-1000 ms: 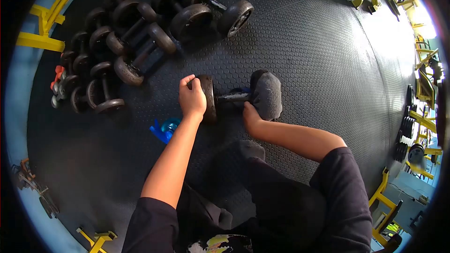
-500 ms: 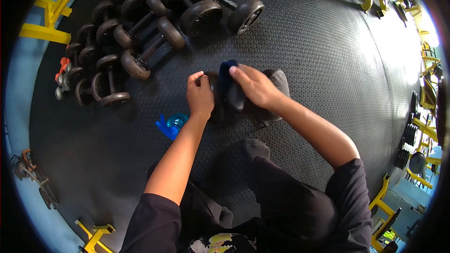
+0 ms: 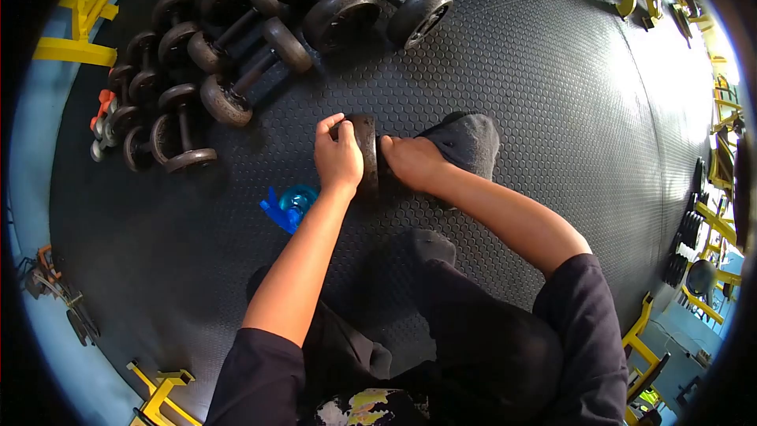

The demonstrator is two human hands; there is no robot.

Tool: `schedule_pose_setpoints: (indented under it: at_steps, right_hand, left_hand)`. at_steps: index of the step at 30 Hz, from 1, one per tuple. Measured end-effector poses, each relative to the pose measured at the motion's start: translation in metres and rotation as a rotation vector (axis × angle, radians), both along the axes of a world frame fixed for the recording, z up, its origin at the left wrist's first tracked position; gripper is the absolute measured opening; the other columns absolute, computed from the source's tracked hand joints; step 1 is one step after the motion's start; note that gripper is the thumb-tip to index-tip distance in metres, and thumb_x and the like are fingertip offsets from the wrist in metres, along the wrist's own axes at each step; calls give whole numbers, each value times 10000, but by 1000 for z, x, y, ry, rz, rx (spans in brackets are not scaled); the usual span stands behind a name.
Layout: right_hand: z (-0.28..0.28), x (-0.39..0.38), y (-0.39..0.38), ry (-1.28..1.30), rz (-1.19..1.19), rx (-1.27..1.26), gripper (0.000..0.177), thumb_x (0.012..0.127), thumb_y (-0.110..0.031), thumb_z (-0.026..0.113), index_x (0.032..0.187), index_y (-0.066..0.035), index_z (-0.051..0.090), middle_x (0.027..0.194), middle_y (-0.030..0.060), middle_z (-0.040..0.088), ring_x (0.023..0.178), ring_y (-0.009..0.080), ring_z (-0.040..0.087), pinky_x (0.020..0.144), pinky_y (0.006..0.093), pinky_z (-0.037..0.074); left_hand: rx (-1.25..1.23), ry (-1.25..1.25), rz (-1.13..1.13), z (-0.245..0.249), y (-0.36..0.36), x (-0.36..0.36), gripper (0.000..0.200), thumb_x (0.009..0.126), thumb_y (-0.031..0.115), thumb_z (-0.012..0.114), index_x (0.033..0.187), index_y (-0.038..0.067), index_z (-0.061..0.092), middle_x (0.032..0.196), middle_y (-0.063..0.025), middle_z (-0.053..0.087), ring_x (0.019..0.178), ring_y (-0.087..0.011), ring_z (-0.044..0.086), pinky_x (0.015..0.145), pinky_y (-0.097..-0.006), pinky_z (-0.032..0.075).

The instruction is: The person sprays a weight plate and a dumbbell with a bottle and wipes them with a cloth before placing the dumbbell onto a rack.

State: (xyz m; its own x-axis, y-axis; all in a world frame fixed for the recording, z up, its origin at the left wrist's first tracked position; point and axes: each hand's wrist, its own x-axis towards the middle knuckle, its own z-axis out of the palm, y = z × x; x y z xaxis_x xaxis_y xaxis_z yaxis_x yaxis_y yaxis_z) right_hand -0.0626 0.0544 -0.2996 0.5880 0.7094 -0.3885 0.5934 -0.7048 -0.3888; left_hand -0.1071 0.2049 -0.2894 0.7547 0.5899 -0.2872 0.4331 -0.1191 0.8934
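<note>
A dumbbell with a brown-black left weight rests on the floor in front of me. Its right weight looks grey and dusty. My left hand is closed against the outer side of the left weight, fingers curled at its top. Between the two weights, my right hand is closed at the handle. The dark blue cloth it held is almost wholly hidden now; only a dark sliver shows by the thumb. Beside my left forearm is a spray bottle with a blue trigger head.
Several dumbbells stand in rows on the black rubber floor at the upper left. My socked foot is close below the dumbbell. Yellow frames stand along the blue wall, with more gym equipment at the right edge.
My right hand has moved down from the inner face of the left weight to the handle, taking the blue cloth out of sight. My left hand has stayed at the left weight.
</note>
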Motion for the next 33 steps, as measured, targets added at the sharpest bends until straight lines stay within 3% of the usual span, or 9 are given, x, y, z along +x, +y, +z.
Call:
schedule_pose_setpoints:
  at_steps: [4,6,9,10,16,19,25,27,33]
  right_hand:
    - [20,7,-6,-84,112,-275,238,917,-166,516,1094,-27,593,1037,131,715,1011,258,698,977,525,464]
    - [42,25,-20,-78,373,-638,350,931,-217,536,1219,-31,610,1085,94,725,1116,219,663,1178,555,198]
    - [54,24,-18,-63,382,-751,443,930,-257,560,1304,-23,590,1163,74,711,1169,222,636,1204,535,-68]
    - [49,23,-18,-80,376,-696,378,924,-236,561,1234,-28,618,1160,95,707,1136,221,652,1188,558,120]
    - [22,-3,7,-20,-26,-424,307,860,-182,639,1117,-36,557,1073,142,704,1074,282,662,1015,429,395]
    - [19,-17,8,-28,-149,-169,304,833,-111,625,1115,-31,544,1206,174,643,1197,285,591,1014,403,397]
    - [18,-63,-18,-477,-279,485,180,825,-58,563,1004,-46,552,1054,141,617,1074,321,589,976,494,444]
    - [45,-94,-21,69,-309,202,245,809,-60,587,1051,-37,560,1059,168,619,1057,359,610,914,461,492]
    - [23,-165,-8,432,-172,535,325,782,-14,550,1105,18,554,1063,228,635,1058,395,605,923,474,485]
  left_hand:
    - [-1,-19,-12,-6,1,2,366,933,291,551,1181,26,599,1117,-192,653,1034,-309,627,932,-391,470]
    - [22,-33,-26,-5,3,4,358,936,277,551,1180,20,597,1107,-182,654,1024,-295,628,932,-382,471]
    - [-55,-41,-7,-4,2,3,348,937,261,555,1182,16,596,1101,-179,654,1013,-285,630,924,-376,474]
    - [-56,-48,-5,-3,2,2,344,937,250,559,1183,13,595,1091,-176,654,1001,-276,632,912,-372,479]
    - [-26,-40,13,-4,1,2,345,929,252,564,1181,17,598,1085,-177,653,1005,-274,629,916,-376,477]
    - [-27,-44,16,5,-1,5,346,918,256,573,1179,31,604,1094,-176,652,1019,-276,625,914,-378,477]
    - [-66,23,45,-5,3,8,291,934,220,581,1134,16,636,1100,-116,646,991,-195,606,885,-315,471]
    - [-2,19,38,-18,6,10,337,906,275,592,1138,32,632,1100,-175,669,1053,-287,631,935,-370,472]
    - [-43,56,90,-14,6,12,369,888,310,613,1125,29,644,1116,-195,676,1073,-317,637,944,-381,475]
